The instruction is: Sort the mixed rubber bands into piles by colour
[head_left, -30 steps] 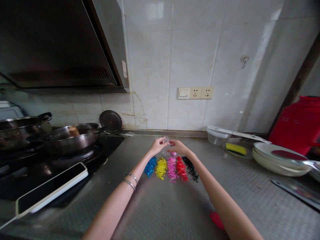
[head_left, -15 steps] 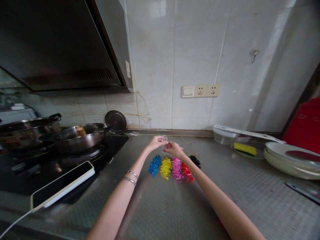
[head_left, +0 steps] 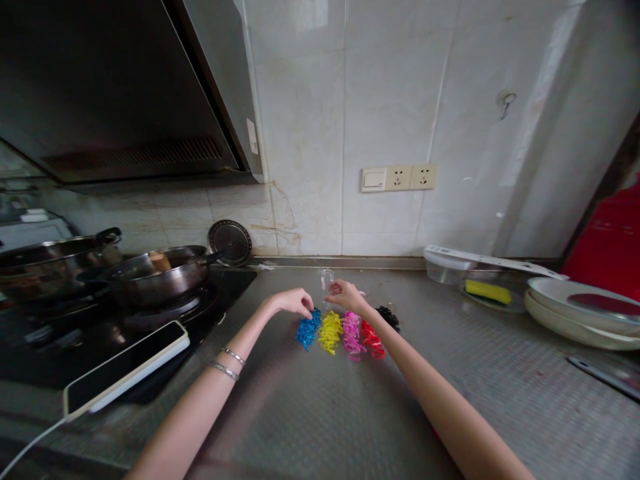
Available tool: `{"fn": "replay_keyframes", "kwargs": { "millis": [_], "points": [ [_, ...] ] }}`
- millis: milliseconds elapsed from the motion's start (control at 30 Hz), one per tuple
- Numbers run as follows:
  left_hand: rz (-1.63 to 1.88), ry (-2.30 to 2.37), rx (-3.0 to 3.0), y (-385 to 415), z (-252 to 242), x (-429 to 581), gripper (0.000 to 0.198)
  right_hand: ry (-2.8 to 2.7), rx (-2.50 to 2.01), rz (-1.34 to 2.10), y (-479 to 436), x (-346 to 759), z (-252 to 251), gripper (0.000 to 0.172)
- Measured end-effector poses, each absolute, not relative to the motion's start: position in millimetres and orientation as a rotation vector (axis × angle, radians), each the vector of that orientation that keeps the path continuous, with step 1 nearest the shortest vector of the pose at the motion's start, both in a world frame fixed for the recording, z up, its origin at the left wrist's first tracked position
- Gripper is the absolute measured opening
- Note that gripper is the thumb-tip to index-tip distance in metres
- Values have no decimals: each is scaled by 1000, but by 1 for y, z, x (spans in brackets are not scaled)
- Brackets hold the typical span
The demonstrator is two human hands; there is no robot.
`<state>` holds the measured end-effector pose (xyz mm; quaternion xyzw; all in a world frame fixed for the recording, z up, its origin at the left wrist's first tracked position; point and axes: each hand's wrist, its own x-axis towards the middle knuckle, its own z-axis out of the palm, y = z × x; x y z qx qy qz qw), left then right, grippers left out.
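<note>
My left hand [head_left: 295, 303] reaches down to the upper edge of a pile of small blue rubber bands [head_left: 307, 331], its fingers bent and slightly apart. Nothing shows between them. My right hand [head_left: 345, 296] has its fingers curled on a small clear plastic container [head_left: 327, 279] standing behind the piles. To the right of the blue pile lie separate piles of yellow bands [head_left: 330, 332], pink bands [head_left: 353, 335], red bands [head_left: 373, 339] and black bands [head_left: 389, 318]. My right forearm passes over part of the red and black piles.
Steel pans [head_left: 160, 277] sit on the black hob at left, with a phone [head_left: 125, 367] and its cable in front. A clear tub [head_left: 445, 268], a yellow sponge [head_left: 487, 292] and stacked white dishes [head_left: 583, 313] stand at right. A tiled wall [head_left: 300, 133] bounds the metal counter [head_left: 300, 413].
My left hand has let go of the clear container and moved left and down to the blue bands. My right hand stays at the container.
</note>
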<state>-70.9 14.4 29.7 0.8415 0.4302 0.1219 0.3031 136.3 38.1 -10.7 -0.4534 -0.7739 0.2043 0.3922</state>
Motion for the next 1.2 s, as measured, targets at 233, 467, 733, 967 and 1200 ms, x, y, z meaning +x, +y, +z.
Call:
{"fn": "replay_keyframes", "kwargs": {
  "millis": [233, 467, 733, 967, 1200],
  "points": [
    [290, 1190, 2348, -8, 16, -68, 24, -1989, -1165, 532, 37, 137, -9, 37],
    [206, 1218, 2362, -8, 20, -67, 24, -2013, -1175, 514, 35, 137, -6, 36],
    [294, 1208, 2368, -6, 38, -76, 26, -2005, -1164, 520, 35, 137, -7, 35],
    [445, 1253, 2429, 5, 79, -84, 25, -2002, -1114, 550, 31, 135, -6, 35],
    [514, 1237, 2508, 26, 120, -74, 25, -2023, -1151, 491, 26, 122, -5, 35]
  ]
}}
